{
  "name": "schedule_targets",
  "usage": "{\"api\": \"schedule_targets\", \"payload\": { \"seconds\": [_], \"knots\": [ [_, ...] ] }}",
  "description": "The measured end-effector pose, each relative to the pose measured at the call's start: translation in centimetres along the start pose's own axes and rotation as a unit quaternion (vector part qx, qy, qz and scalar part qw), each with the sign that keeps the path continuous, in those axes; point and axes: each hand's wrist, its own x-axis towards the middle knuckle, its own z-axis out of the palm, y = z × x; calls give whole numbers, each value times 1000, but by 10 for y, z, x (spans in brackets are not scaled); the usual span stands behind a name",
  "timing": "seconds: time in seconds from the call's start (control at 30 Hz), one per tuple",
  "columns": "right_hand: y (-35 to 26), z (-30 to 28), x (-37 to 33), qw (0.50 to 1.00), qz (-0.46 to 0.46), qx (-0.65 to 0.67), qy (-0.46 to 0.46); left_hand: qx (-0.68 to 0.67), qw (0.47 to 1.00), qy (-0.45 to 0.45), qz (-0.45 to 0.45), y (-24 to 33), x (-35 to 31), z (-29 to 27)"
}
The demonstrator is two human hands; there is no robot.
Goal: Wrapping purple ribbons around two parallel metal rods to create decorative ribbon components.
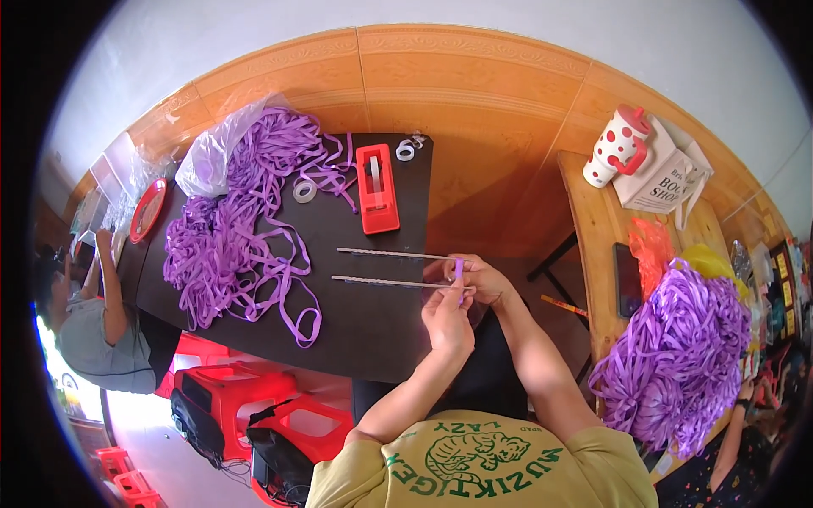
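Two slim metal sticks (389,253), patterned with a spiral like chopsticks, extend leftward over the dark table, roughly parallel and apart. A short length of purple ribbon (459,269) crosses them near their right ends. My left hand (449,320) is closed, its fingertips pinching the ribbon beside the lower stick. On the other side, my right hand (483,281) is closed too, with its fingers at the ribbon and the stick ends. My fingers hide exactly how the ribbon passes round the sticks. A large tangled heap of purple ribbon (212,254) lies on the table to the left.
A red tape dispenser (377,190) and tape rolls (305,191) sit on the dark table (373,330). Red stools (246,398) stand below left. Rightward, a wooden table bears a spotted tumbler (616,148), phone (627,281) and ribbon pile (677,356). People (106,330) sit at both sides.
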Motion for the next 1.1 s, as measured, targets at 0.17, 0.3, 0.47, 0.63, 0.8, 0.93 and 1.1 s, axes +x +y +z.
{"api": "schedule_targets", "payload": {
  "seconds": [0.17,0.3,0.47,0.63,0.8,0.93,1.1],
  "knots": [
    [6,-9,15,997,-8,36,-72,-59,998,-19,28,-9,4,-8],
    [13,-12,19,992,-11,79,-96,-72,996,-28,33,-13,6,-9],
    [6,9,16,991,-28,112,-61,-61,996,-38,46,-9,5,-9],
    [-3,-3,-4,981,56,-117,147,-40,996,-39,69,-13,6,-8],
    [-39,26,-32,810,-257,-477,224,-44,994,-46,88,-11,6,-6],
    [-57,51,-31,713,-245,-639,154,-42,993,-57,89,-12,7,-10],
    [-70,62,-25,621,-223,-746,87,-53,993,-59,89,-18,10,-11]
  ]
}}
